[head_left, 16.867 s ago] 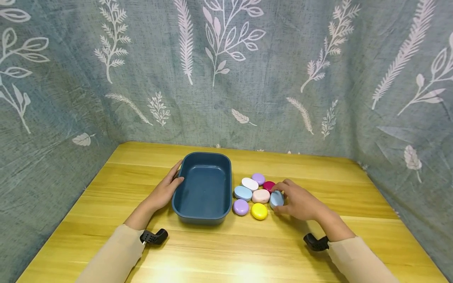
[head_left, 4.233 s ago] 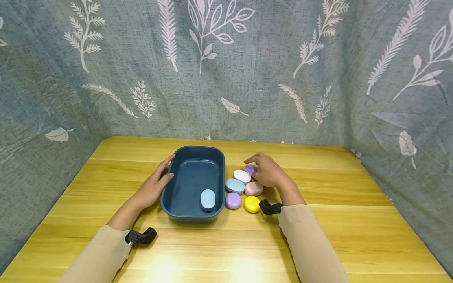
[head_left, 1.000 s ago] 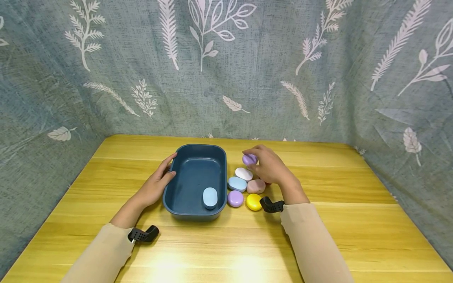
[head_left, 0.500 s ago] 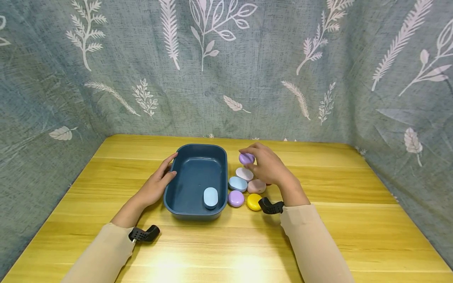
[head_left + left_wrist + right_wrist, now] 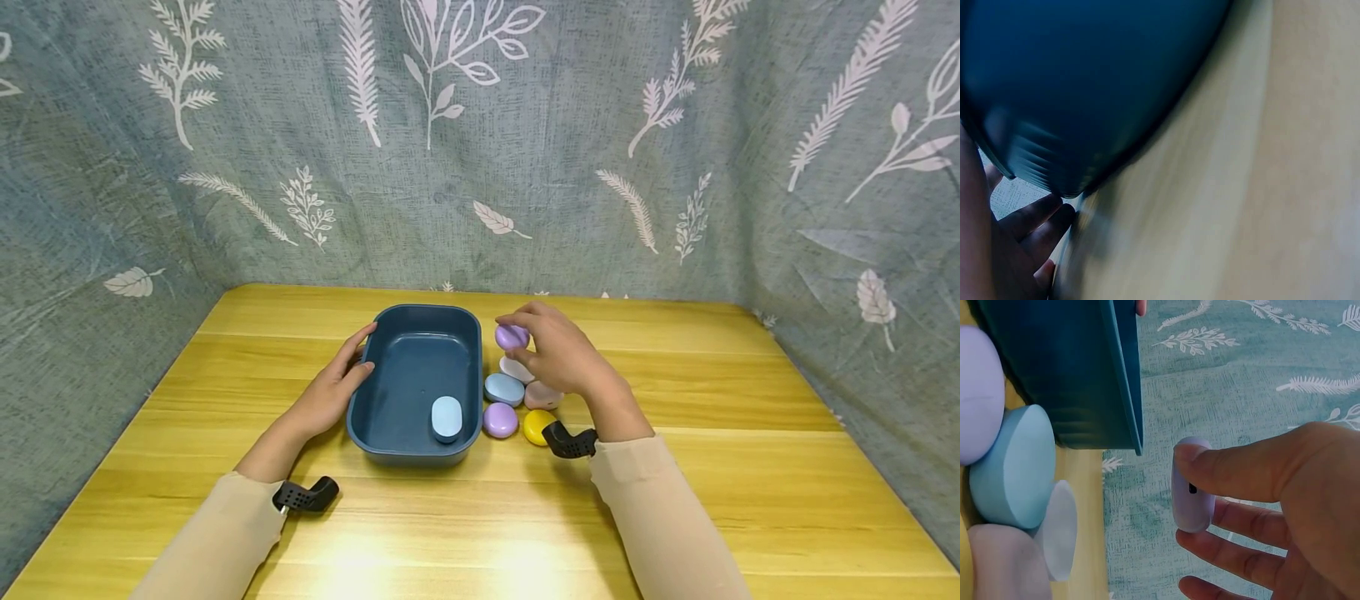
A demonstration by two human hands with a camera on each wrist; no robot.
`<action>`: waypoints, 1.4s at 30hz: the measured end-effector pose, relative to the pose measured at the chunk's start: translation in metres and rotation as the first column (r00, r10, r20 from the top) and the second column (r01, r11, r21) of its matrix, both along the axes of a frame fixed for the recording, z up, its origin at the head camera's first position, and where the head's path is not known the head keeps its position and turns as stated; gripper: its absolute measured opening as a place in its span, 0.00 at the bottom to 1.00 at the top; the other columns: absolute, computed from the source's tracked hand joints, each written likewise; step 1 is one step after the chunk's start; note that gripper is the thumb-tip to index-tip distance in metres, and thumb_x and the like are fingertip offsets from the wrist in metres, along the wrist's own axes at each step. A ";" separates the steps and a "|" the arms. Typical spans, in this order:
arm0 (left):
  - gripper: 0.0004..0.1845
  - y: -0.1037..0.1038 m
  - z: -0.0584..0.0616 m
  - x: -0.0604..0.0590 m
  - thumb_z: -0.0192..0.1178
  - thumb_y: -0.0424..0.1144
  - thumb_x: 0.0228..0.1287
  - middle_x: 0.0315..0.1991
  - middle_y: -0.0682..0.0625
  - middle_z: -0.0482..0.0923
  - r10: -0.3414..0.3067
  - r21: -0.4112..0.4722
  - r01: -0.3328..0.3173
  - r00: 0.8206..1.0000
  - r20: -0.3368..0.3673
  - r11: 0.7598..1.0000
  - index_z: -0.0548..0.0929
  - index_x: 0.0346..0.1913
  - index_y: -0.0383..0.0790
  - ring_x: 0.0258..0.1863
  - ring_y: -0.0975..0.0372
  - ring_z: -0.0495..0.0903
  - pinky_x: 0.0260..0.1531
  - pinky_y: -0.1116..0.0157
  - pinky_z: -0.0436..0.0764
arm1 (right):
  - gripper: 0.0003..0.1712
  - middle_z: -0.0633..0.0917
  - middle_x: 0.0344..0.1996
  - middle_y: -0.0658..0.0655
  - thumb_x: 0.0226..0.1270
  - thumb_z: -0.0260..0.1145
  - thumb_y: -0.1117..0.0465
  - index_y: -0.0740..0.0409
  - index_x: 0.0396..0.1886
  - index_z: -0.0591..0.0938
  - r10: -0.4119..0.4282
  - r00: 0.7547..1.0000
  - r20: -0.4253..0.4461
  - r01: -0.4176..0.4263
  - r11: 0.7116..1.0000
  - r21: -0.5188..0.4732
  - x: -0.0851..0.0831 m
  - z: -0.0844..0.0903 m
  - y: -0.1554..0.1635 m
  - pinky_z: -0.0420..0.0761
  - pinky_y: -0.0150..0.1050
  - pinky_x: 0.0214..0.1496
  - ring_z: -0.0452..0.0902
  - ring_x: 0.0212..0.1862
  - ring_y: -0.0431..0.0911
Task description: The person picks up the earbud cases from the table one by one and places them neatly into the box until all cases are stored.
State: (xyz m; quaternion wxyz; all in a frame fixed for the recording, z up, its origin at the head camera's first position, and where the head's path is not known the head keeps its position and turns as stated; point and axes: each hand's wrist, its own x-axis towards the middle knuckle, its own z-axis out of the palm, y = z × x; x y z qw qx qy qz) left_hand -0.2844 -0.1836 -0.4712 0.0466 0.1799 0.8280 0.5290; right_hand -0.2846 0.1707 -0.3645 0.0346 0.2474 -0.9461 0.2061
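Leaf-patterned grey cloth hangs behind a yellow wooden tabletop point(image 5: 675, 467), where a dark blue tub point(image 5: 390, 442) already holds one pale blue pebble-shaped case point(image 5: 446, 417). The right hand point(image 5: 551, 354) pinches a lilac case point(image 5: 512, 337) between thumb and fingertips point(image 5: 1210, 472), lifted clear of the cluster just right of the tub: a white one point(image 5: 512, 369), a blue one point(image 5: 503, 388), a pink one point(image 5: 536, 395), a purple one point(image 5: 498, 419) and a yellow one point(image 5: 534, 426). The left hand point(image 5: 330, 396) rests with relaxed fingers against the tub's left wall.

To do this well, I judge the grip should stay light but firm on the smooth case, carry it high enough to clear the rim, and release low over a bare part of the floor, while the left hand keeps the tub from sliding.
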 end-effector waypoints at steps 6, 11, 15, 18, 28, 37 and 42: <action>0.32 0.000 -0.001 -0.001 0.42 0.47 0.86 0.82 0.35 0.52 -0.003 -0.001 0.003 1.000 -0.005 1.000 0.46 0.84 0.65 0.81 0.40 0.55 0.73 0.35 0.63 | 0.27 0.80 0.63 0.61 0.71 0.71 0.60 0.57 0.69 0.80 0.019 1.000 -0.006 -0.019 1.000 0.012 0.003 0.000 -0.006 0.78 0.54 0.66 0.77 0.63 0.57; 0.32 0.000 -0.002 -0.001 0.42 0.47 0.86 0.81 0.35 0.53 -0.001 -0.006 0.001 1.000 -0.002 1.000 0.46 0.84 0.65 0.80 0.39 0.56 0.73 0.35 0.64 | 0.27 0.81 0.62 0.60 0.71 0.71 0.60 0.56 0.68 0.81 0.033 0.999 -0.013 -0.033 0.999 0.030 0.004 -0.001 -0.011 0.78 0.53 0.66 0.78 0.63 0.57; 0.32 0.000 -0.003 -0.001 0.42 0.48 0.86 0.82 0.35 0.52 0.005 -0.015 -0.005 1.000 -0.005 1.000 0.46 0.84 0.65 0.81 0.40 0.55 0.73 0.35 0.64 | 0.27 0.81 0.62 0.60 0.71 0.71 0.61 0.55 0.68 0.81 0.044 0.999 -0.018 -0.043 0.998 0.044 0.007 -0.001 -0.015 0.78 0.53 0.67 0.78 0.63 0.56; 0.32 0.000 -0.002 -0.001 0.42 0.48 0.86 0.82 0.35 0.52 0.006 -0.018 -0.006 1.000 -0.008 1.000 0.46 0.84 0.65 0.81 0.39 0.55 0.73 0.34 0.64 | 0.26 0.81 0.62 0.60 0.71 0.70 0.61 0.55 0.68 0.81 0.049 0.999 -0.018 -0.048 0.998 0.051 0.008 -0.001 -0.018 0.78 0.53 0.67 0.78 0.62 0.56; 0.32 0.000 -0.002 0.000 0.42 0.48 0.86 0.82 0.35 0.51 0.003 -0.016 -0.003 1.000 -0.005 1.000 0.46 0.84 0.66 0.81 0.40 0.54 0.73 0.35 0.63 | 0.26 0.80 0.63 0.57 0.73 0.69 0.60 0.53 0.69 0.80 0.065 0.998 -0.005 -0.064 0.996 0.062 0.013 0.000 -0.025 0.76 0.53 0.69 0.77 0.64 0.55; 0.31 0.000 -0.002 -0.001 0.42 0.49 0.86 0.81 0.36 0.54 -0.002 0.001 0.002 1.000 0.007 1.000 0.46 0.84 0.67 0.79 0.40 0.60 0.73 0.36 0.65 | 0.26 0.81 0.62 0.56 0.72 0.71 0.58 0.52 0.68 0.81 0.091 0.996 -0.023 -0.089 0.993 0.075 0.017 0.002 -0.031 0.76 0.51 0.70 0.77 0.64 0.53; 0.31 0.000 -0.003 -0.001 0.42 0.47 0.86 0.81 0.36 0.56 -0.004 0.014 0.004 1.000 0.001 1.000 0.47 0.84 0.68 0.77 0.40 0.63 0.72 0.37 0.66 | 0.26 0.82 0.61 0.56 0.72 0.70 0.59 0.51 0.68 0.81 0.095 0.995 -0.021 -0.093 0.992 0.086 0.018 0.002 -0.034 0.77 0.52 0.69 0.78 0.63 0.53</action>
